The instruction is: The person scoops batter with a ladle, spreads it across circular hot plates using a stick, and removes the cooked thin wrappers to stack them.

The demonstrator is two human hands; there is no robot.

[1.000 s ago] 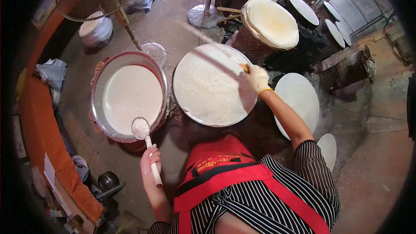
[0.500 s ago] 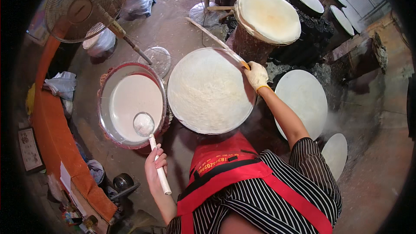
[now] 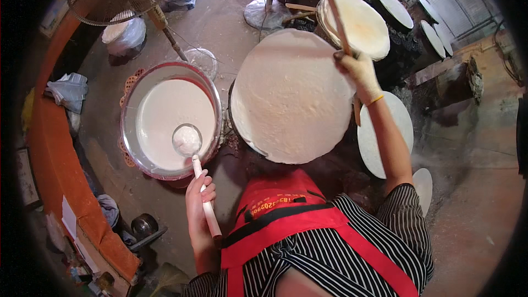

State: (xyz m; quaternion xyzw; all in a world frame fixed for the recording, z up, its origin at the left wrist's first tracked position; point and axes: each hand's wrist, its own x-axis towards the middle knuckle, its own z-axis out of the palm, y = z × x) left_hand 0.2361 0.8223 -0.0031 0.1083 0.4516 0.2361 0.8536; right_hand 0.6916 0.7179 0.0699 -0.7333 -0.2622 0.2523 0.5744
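A round metal basin (image 3: 130, 124) holds smooth white batter (image 3: 165, 104); the left hand (image 3: 199, 195) grips a long-handled ladle (image 3: 197, 169) of batter over it. The gloved right hand (image 3: 361, 72) clutches a slender wooden stick (image 3: 333, 11) beside a thin, bumpy, round crepe (image 3: 291, 93) covering most of the griddle (image 3: 235, 124).

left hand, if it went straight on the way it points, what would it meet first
Likely the near rim of the round basin, though depth is unclear and the left hand might pass above it.
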